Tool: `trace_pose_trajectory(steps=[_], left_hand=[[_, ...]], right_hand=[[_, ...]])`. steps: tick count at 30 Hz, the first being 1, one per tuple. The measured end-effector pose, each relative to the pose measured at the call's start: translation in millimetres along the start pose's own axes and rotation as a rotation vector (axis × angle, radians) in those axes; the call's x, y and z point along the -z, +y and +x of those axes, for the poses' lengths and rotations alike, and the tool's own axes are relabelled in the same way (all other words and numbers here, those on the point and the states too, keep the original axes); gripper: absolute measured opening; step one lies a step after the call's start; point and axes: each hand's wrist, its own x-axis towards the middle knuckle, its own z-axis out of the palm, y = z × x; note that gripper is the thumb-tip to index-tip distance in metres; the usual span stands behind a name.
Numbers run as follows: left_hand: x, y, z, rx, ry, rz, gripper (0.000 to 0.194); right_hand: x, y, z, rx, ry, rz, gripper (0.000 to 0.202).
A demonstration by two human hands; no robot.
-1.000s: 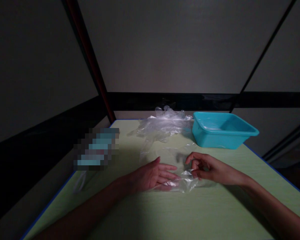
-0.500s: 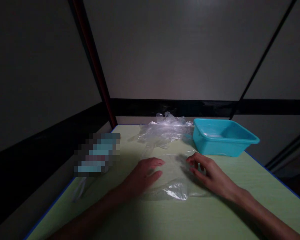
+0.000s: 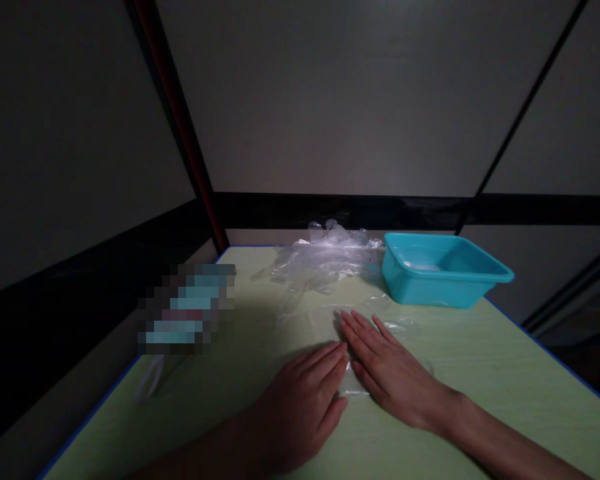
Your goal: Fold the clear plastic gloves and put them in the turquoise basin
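Note:
A thin piece of clear plastic [image 3: 327, 320] lies spread on the table; I cannot tell whether it is a disposable glove or a bag. My right hand [image 3: 387, 367] presses flat on it, fingers stretched out and open. Just to the left, my left hand [image 3: 307, 393] is also open, its fingers straight and its palm down at the plastic's near edge. The fingertips of both hands almost meet. Much of the plastic is hidden under them. Behind it sits a crumpled heap of clear plastic [image 3: 330, 260] with some finger-like ends, like disposable gloves.
A turquoise plastic basin [image 3: 435, 287] stands at the back right of the pale green table [image 3: 490, 373]. On the left edge lies a pixelated object [image 3: 190, 310] with a pale strap [image 3: 151, 377]. A grey wall [image 3: 350, 120] rises behind the table.
Both hands have come down onto the plastic and flattened out, moving closer together. The raised, shiny fold at its near edge is now pressed down or covered.

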Motion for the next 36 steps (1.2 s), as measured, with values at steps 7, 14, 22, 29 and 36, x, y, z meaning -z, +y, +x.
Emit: trace_pose_trajectory(steps=[7, 14, 22, 29, 36], left_hand=[[-0.1, -2.6, -4.9, -0.052, -0.144, -0.041, 0.06], [5.5, -3.7, -4.8, -0.057, -0.263, -0.1, 0.066], [10.0, -3.8, -5.9, -0.054, -0.262, -0.127, 0.065], [11.0, -2.6, -7.0, -0.069, -0.223, -0.085, 0.064], [10.2, -14.4, -7.8, -0.055, -0.18, -0.06, 0.066]], right_hand=[[0.7, 0.4, -0.6, -0.052, 0.007, -0.009, 0.051], [-5.7, 6.2, -2.7, -0.102, -0.015, -0.056, 0.051], [-9.1, 7.0, -4.5, -0.118, -0.023, -0.064, 0.051], [-8.0, 6.5, -5.2, -0.13, -0.025, -0.033, 0.051], [-8.1, 5.8, -4.0, -0.126, -0.04, -0.032, 0.052]])
